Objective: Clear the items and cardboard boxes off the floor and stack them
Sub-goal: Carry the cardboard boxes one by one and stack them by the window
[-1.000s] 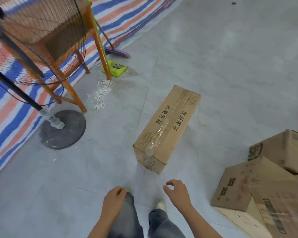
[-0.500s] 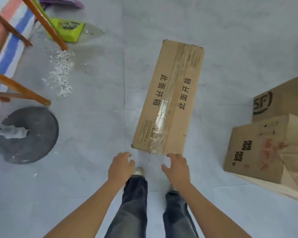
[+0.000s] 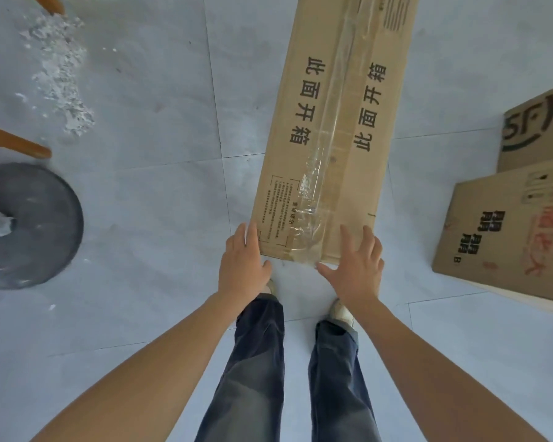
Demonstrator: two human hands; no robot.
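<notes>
A long taped cardboard box [image 3: 336, 122] with black printed characters lies flat on the grey floor, running away from me. My left hand [image 3: 243, 263] reaches its near left corner with fingers straight, touching the edge. My right hand [image 3: 356, 266] spreads open over the near right corner, fingers resting on the box top. Neither hand grips the box.
Two more cardboard boxes stand at the right: one with red marks [image 3: 508, 234] and one with a round logo [image 3: 537, 126] behind it. A dark round fan base [image 3: 35, 228] sits at the left, with orange wooden legs [image 3: 13, 145] and white debris [image 3: 61, 74] beyond.
I have bent down closer over the long box. Both hands moved forward from in front of my legs onto its near end.
</notes>
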